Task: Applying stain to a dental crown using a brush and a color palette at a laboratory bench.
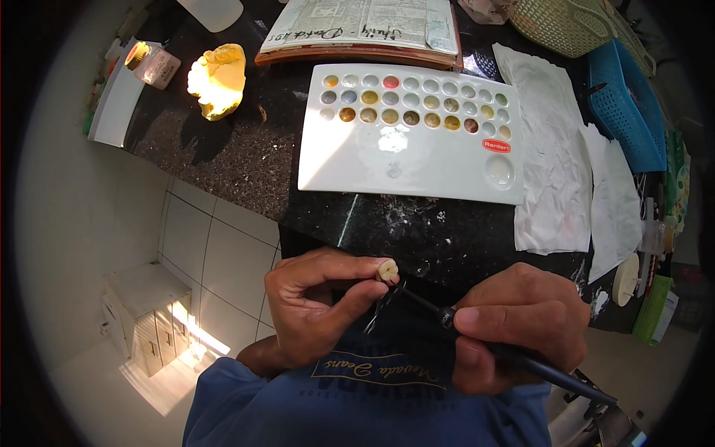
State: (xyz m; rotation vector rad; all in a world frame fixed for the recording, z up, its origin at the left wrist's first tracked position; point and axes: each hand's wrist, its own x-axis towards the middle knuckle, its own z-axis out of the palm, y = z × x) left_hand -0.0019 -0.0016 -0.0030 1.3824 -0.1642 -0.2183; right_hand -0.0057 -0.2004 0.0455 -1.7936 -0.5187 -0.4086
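Just below the frame's centre, our left hand (320,293) pinches the small tooth-shaped piece (387,271) between thumb and finger while our right hand (521,320) clasps the dark pen-like tool (446,317), whose nudge could pop the piece loose.

We look through a single wide fisheye view, the left camera on the person's head, facing steeply down. It sits close above the left hand (320,294) and right hand (525,328), both in the lower half, and we see the bench (253,160) beyond them and the tiled floor (234,246) farther below at left.
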